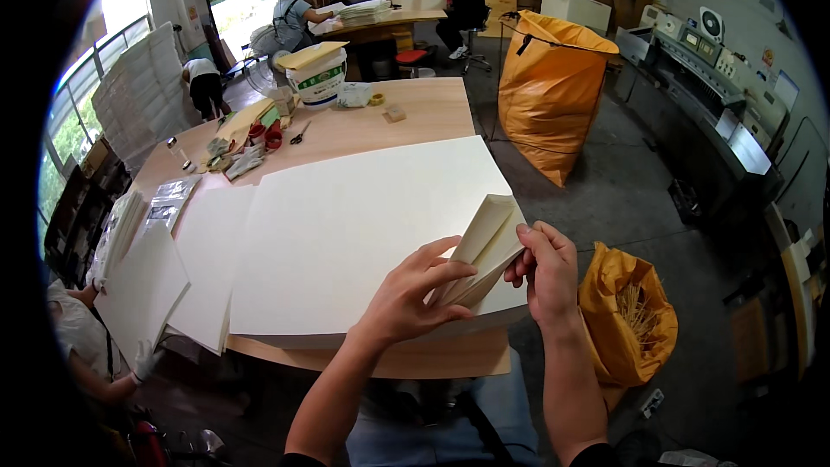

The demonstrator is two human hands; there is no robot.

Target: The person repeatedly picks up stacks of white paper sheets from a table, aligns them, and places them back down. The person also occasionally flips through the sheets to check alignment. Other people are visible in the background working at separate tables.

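Left hand (413,294): closed on the folded cream sheet (486,246), fingers being spread flat along its lower face as support | Right hand (545,270): pinching the sheet's right edge, being kept raised above the stack of large sheets (346,233) | table (415,112) lying beyond both hands.

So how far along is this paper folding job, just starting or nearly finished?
It looks early on, though I can't be sure. Done: I can't see any finished pieces. In hand: both hands, left and right, hold one folded cream paper sheet. Left: a wide stack of flat cream sheets lies on the wooden table, with more sheets beside it.
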